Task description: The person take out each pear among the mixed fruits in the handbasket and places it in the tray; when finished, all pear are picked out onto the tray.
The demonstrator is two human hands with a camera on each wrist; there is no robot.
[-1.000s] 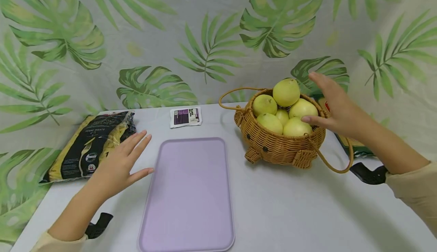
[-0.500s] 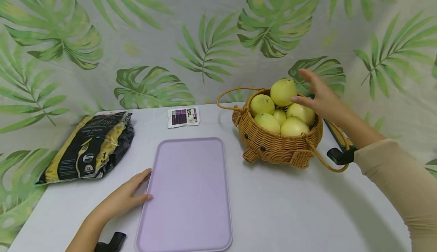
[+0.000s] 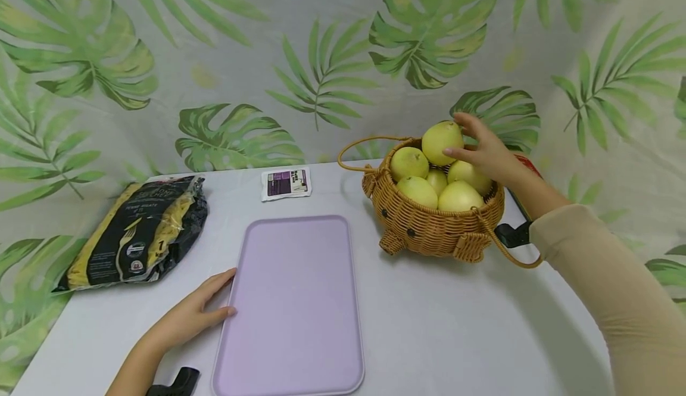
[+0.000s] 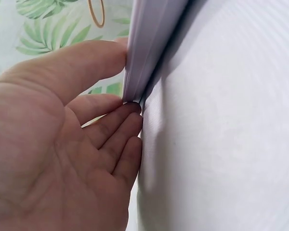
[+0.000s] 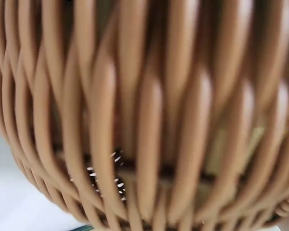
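Note:
In the head view, my right hand [image 3: 485,149] reaches over the rim of a pig-shaped wicker basket [image 3: 429,229]. Its thumb lies on the front of the topmost yellow-green pear [image 3: 440,140] and its fingers curl at the pear's right side. Several more pears [image 3: 418,192] fill the basket. Only the woven basket wall [image 5: 154,106] fills the right wrist view, hiding that hand. On the left, my left hand [image 3: 187,318] touches the long edge of a lilac tray [image 3: 295,301]. Its thumb meets the tray's rim [image 4: 147,48] and the relaxed fingers [image 4: 111,130] rest low beside it.
A black and yellow bag of penne [image 3: 134,229] lies at the back left. Behind the tray is a small purple and white packet [image 3: 286,183]. The basket's loop handles [image 3: 517,259] stick out at both sides. A leaf-print cloth [image 3: 321,56] hangs behind the table.
My right hand has moved left and inward from the basket's right side onto the top pear. My left hand has come down from above the table to the tray's left edge.

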